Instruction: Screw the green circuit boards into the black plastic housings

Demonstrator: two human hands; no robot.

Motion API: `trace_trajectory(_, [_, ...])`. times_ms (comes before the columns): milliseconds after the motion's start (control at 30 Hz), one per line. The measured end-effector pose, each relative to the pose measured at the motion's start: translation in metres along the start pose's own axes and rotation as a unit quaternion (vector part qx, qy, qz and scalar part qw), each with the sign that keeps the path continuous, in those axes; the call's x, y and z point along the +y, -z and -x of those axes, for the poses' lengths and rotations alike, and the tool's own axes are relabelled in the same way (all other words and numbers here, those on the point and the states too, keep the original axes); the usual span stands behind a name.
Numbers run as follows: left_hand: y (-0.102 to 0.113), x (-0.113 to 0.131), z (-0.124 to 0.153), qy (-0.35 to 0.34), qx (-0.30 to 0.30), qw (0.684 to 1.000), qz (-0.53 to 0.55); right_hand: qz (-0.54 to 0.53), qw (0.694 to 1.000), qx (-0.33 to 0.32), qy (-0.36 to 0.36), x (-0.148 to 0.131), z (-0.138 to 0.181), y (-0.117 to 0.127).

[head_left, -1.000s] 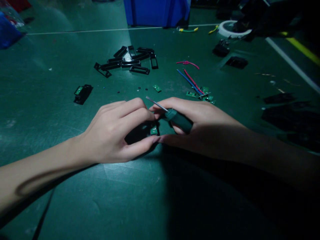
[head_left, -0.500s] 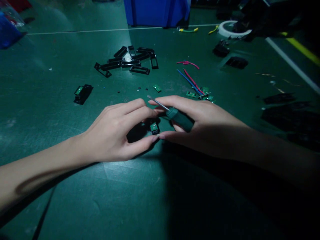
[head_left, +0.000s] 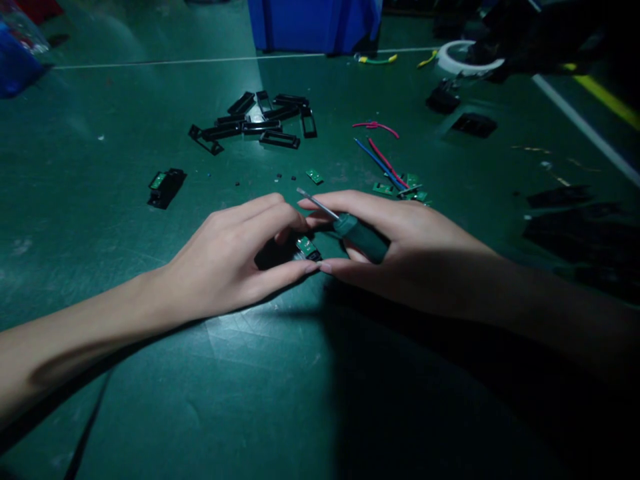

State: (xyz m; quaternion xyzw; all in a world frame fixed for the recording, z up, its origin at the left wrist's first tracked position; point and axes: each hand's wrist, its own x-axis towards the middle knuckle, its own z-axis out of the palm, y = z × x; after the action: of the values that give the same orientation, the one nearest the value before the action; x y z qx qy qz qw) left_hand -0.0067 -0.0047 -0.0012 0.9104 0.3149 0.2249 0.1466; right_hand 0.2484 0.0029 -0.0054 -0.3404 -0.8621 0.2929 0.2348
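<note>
Between my two hands is a small black housing with a green circuit board [head_left: 307, 247] on it. My left hand [head_left: 240, 250] curls around its left side, thumb at the near end and fingers at the far end, closed on it. My right hand [head_left: 395, 233] holds a screwdriver [head_left: 363, 237] with a dark green handle against its palm; the metal shaft points up and left, away from the board. The right thumb tip meets the left thumb tip beside the housing, and the right index finger reaches its far side. Fingers partly hide the housing.
Several black rectangular frames [head_left: 263, 127] lie in a pile beyond my hands. A black part with a green board [head_left: 167, 187] sits at left. Loose circuit boards [head_left: 413, 190] and red and blue wires [head_left: 383, 163] lie right of centre. A blue bin [head_left: 315, 27] stands behind, a white ring [head_left: 467, 59] at back right.
The small housing with its board has turned between my fingers, its near end swinging to the right. My left fingers have shifted slightly. The screwdriver stays in my right hand.
</note>
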Motion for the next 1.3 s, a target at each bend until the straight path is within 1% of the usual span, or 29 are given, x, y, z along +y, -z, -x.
trace_trajectory(167, [-0.002,0.0,0.0,0.022,0.016,1.0,-0.008,0.013,1.0,0.004,-0.017,-0.004,0.0,0.0])
trace_trajectory(367, [-0.002,-0.001,0.0,0.019,0.026,0.999,-0.02,0.002,1.0,0.008,-0.003,-0.004,0.001,0.001])
trace_trajectory(500, [-0.001,0.001,0.0,0.028,0.026,0.999,-0.018,0.0,1.0,0.024,-0.014,-0.006,0.0,0.0])
trace_trajectory(667, [-0.001,0.003,0.0,0.034,0.031,0.999,-0.022,0.052,0.993,0.097,-0.031,-0.013,0.004,-0.006])
trace_trajectory(833, [-0.001,0.002,0.001,0.043,0.028,0.998,-0.034,0.125,0.973,0.194,-0.033,-0.016,0.006,-0.009])
trace_trajectory(900, [-0.001,0.001,0.001,0.044,0.028,0.998,-0.034,0.141,0.966,0.215,-0.039,-0.014,0.007,-0.009])
trace_trajectory(967, [-0.001,0.0,0.002,0.039,0.03,0.998,-0.033,0.159,0.963,0.216,-0.019,-0.012,0.009,-0.007])
trace_trajectory(1033, [-0.001,0.0,0.002,0.029,0.031,0.999,-0.033,0.177,0.966,0.189,0.017,-0.011,0.012,-0.004])
trace_trajectory(1100, [-0.001,0.0,0.001,0.021,0.034,0.999,-0.035,0.187,0.967,0.168,0.039,-0.01,0.016,-0.003])
trace_trajectory(1133, [-0.001,0.0,0.001,0.021,0.035,0.999,-0.036,0.188,0.967,0.166,0.04,-0.01,0.017,-0.002])
trace_trajectory(1267, [-0.002,0.0,0.002,0.027,0.036,0.999,-0.024,0.167,0.964,0.201,0.046,-0.008,0.016,-0.006])
trace_trajectory(1300, [-0.002,0.0,0.002,0.026,0.035,0.999,-0.022,0.16,0.966,0.196,0.048,-0.006,0.015,-0.007])
